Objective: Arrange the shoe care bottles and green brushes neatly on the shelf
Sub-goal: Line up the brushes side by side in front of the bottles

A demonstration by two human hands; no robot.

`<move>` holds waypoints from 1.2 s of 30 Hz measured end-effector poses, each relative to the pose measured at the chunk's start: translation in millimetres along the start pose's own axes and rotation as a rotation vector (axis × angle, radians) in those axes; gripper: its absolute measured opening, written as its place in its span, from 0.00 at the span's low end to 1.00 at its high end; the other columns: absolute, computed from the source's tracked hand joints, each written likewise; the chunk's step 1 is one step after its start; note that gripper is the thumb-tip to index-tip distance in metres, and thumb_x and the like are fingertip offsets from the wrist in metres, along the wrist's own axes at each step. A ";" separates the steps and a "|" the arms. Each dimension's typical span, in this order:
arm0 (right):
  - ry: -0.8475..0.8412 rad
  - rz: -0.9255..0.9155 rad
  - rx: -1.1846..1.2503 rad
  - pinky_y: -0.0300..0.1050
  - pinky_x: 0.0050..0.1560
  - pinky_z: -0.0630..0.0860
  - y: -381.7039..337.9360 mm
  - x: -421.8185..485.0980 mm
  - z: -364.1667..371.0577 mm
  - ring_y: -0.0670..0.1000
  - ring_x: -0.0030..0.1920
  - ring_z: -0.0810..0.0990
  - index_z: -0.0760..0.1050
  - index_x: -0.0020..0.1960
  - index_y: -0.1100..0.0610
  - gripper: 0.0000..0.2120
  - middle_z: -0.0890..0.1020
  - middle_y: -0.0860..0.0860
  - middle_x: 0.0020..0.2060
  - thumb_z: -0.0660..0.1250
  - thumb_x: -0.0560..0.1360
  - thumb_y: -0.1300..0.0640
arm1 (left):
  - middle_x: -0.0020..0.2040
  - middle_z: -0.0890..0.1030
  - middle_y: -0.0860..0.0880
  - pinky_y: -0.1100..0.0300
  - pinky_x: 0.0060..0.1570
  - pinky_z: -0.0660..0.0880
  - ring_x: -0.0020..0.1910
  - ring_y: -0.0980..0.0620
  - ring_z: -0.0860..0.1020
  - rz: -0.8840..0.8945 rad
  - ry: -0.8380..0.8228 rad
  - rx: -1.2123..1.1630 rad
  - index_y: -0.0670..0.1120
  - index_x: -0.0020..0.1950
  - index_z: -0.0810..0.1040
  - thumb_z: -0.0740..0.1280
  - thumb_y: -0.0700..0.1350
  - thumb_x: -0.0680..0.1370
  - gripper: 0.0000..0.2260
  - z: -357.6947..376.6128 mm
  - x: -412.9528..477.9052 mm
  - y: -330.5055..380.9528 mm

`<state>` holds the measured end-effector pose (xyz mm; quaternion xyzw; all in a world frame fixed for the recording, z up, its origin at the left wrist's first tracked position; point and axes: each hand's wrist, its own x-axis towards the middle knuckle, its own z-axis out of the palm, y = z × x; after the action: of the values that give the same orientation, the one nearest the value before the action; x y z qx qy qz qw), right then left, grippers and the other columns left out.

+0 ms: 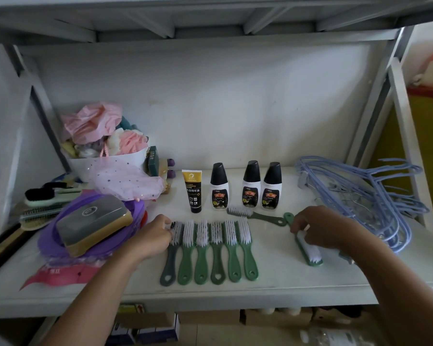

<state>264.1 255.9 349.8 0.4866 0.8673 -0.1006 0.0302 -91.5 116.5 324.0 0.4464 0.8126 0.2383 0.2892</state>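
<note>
**Green brushes lining up on a white shelf**

Six green brushes (208, 250) are lying side by side near the front edge of the white shelf (273, 278), bristles pointing toward the back and handles toward the person. The left hand (151, 237) is resting against the leftmost, darker brush (171, 255), its fingers (166, 227) curling onto the bristle end. To the right, well apart from the row, the right hand (318, 227) is closing its fingers (299, 227) around the handle of a seventh brush (308, 248) lying at an angle. An eighth brush (254, 214) is lying crosswise just in front of three black-capped white bottles (251, 186), which are standing upright beside a black-and-gold tube (192, 191). Blue hangers (365, 196) are piling up at the far right; a purple basin (60, 243) holding a boxed item (94, 223) is sitting at the left.
</note>
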 end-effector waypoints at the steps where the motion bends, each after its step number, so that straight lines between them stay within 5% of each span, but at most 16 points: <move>1: -0.016 -0.011 -0.004 0.42 0.64 0.74 0.3 -1.0 0.5 0.45 0.57 0.77 0.81 0.58 0.45 0.20 0.79 0.44 0.58 0.67 0.74 0.67 | 0.65 0.76 0.48 0.49 0.64 0.71 0.61 0.49 0.74 0.002 0.001 -0.003 0.51 0.70 0.67 0.60 0.46 0.82 0.16 0.2 0.5 0.0; 6: -0.166 0.004 -0.157 0.49 0.65 0.74 -2.5 -0.6 9.2 0.52 0.62 0.75 0.74 0.66 0.43 0.23 0.75 0.49 0.65 0.64 0.77 0.65 | 0.66 0.76 0.47 0.52 0.62 0.71 0.62 0.49 0.74 0.004 0.005 -0.023 0.50 0.70 0.68 0.60 0.45 0.82 0.16 0.8 0.6 0.0; 14: -0.166 0.009 -0.158 0.48 0.66 0.73 -7.5 -2.3 2.7 0.52 0.65 0.73 0.75 0.67 0.45 0.25 0.75 0.50 0.66 0.69 0.75 0.64 | 0.66 0.77 0.48 0.51 0.63 0.71 0.62 0.49 0.74 0.021 -0.001 -0.010 0.50 0.69 0.69 0.62 0.48 0.81 0.16 -1.1 -3.7 -1.1; 22: -0.031 0.060 -0.017 0.46 0.62 0.74 -8.8 3.9 9.2 0.48 0.56 0.74 0.77 0.61 0.50 0.19 0.77 0.48 0.57 0.75 0.73 0.47 | 0.63 0.78 0.48 0.50 0.62 0.72 0.59 0.50 0.75 0.021 -0.007 0.003 0.52 0.66 0.69 0.62 0.48 0.81 0.13 -1.4 -4.5 0.5; 27: 0.031 0.111 -0.002 0.47 0.59 0.76 -14.4 11.6 15.4 0.51 0.56 0.77 0.78 0.61 0.52 0.21 0.79 0.50 0.57 0.74 0.72 0.44 | 0.63 0.77 0.48 0.51 0.64 0.71 0.60 0.50 0.75 0.022 -0.003 0.031 0.50 0.68 0.69 0.60 0.45 0.81 0.15 -0.8 -5.3 2.5; 32: 0.103 0.148 -0.018 0.46 0.48 0.79 -23.6 22.4 21.1 0.49 0.43 0.78 0.77 0.53 0.58 0.22 0.76 0.48 0.40 0.71 0.73 0.39 | 0.64 0.77 0.48 0.50 0.65 0.71 0.61 0.50 0.75 0.012 0.000 0.020 0.50 0.67 0.69 0.61 0.45 0.81 0.15 -0.4 -3.2 -0.8; 36: 0.140 0.144 -0.016 0.44 0.44 0.78 -33.5 25.7 23.1 0.48 0.40 0.77 0.73 0.48 0.55 0.19 0.73 0.47 0.38 0.70 0.75 0.39 | 0.63 0.77 0.49 0.50 0.65 0.71 0.61 0.51 0.74 0.010 -0.007 0.019 0.50 0.68 0.69 0.60 0.44 0.81 0.15 -0.9 -2.9 -0.6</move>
<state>221.1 255.8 328.1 0.5531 0.8310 -0.0568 -0.0193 -91.2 113.5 325.0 0.4540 0.8115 0.2304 0.2867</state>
